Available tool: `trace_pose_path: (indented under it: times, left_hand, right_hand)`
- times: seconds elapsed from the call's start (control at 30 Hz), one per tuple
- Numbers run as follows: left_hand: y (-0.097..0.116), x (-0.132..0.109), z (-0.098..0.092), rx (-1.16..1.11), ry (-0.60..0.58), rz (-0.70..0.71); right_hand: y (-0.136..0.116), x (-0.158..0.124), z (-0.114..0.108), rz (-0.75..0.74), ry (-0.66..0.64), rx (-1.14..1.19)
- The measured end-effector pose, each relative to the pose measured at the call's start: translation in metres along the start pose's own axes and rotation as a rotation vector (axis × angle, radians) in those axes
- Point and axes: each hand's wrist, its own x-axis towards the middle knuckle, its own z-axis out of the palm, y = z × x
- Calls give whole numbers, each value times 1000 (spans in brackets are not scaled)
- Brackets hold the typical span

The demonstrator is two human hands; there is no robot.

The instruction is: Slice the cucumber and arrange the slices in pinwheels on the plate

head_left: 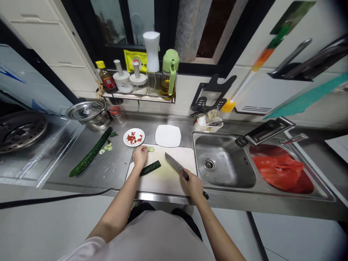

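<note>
The left hand (140, 156) is over the board's upper left corner, fingers curled in, their tips beside a few slices (151, 149); whether they pinch one I cannot tell. The cucumber piece (152, 167) lies on the board (163, 185) just below that hand, its left end hidden by the wrist, its cut end facing right. To its right, well apart from the left hand, the right hand (193, 184) is wrapped firmly round the knife (174, 162), blade over the board, tip pointing up and left; the hand covers much of the handle.

Around them, from the left: a lidded pot (98, 122) by the wall, then a whole cucumber (91, 154) slanting across the counter (114, 174), with scraps (108, 146) to its right. A round plate (125, 140) of red bits (133, 137) is near the board's upper left corner, and a bare white plate (168, 135) sits just behind the board, below the shelf (160, 99) of bottles. Right of the board is the sink (223, 159), then a red bag (280, 166) in the second basin.
</note>
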Motion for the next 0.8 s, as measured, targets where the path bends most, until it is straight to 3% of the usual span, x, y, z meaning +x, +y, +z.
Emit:
trace_pose_path:
  times: [0.3,0.6,0.8]
  left_hand:
    - [-22,-37,-16,-33,17,223]
    - [-10,-78,-9,85,-123,557]
    - [-11,-80,-3,121,-162,629]
  right_hand:
    - [-6,6,5,48,-45,76]
    - [-20,12,6,-114,-143,20]
    - [-39,9,3,-174,-226,-51]
